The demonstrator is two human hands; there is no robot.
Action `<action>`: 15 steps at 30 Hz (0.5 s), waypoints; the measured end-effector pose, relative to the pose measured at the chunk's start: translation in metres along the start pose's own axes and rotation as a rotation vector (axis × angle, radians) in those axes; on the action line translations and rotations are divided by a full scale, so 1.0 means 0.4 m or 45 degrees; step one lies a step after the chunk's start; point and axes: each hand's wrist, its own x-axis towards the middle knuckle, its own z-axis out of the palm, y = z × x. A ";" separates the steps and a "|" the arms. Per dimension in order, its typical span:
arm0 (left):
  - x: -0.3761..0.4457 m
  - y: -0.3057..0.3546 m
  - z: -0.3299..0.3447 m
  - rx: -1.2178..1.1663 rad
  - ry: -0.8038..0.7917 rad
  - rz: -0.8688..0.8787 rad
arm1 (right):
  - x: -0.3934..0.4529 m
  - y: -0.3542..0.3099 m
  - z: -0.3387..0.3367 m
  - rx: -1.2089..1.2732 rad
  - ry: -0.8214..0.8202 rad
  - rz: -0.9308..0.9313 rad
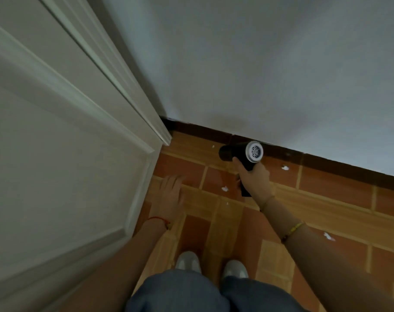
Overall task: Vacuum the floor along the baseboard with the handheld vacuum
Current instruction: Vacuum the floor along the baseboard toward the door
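My right hand (255, 179) grips the handle of a black handheld vacuum (233, 152) with a white grilled rear cap. Its body lies level just above the tiled floor (326, 206), right beside the dark brown baseboard (349, 170), nozzle end pointing left toward the corner. My left hand (171, 194) hovers flat with fingers spread, holding nothing, close to the white door. Small white scraps lie on the tiles: one (224, 189) left of my right wrist, one (285, 168) right of the vacuum, one (213, 146) near the corner.
A white panelled door (63, 154) fills the left side, its edge meeting the corner. A pale wall (259, 75) rises behind the baseboard. My two light shoes (188, 262) and blue trouser legs are at the bottom. Another white scrap (328, 236) lies beside my right forearm.
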 end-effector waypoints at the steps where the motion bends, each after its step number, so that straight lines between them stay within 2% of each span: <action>1: 0.007 -0.025 0.043 0.034 0.004 0.012 | 0.031 0.030 0.023 -0.026 0.015 -0.041; 7: 0.033 -0.141 0.232 0.116 -0.043 -0.022 | 0.167 0.122 0.136 -0.086 0.046 -0.235; 15: 0.013 -0.179 0.347 0.112 0.118 -0.054 | 0.232 0.127 0.227 -0.143 0.019 -0.417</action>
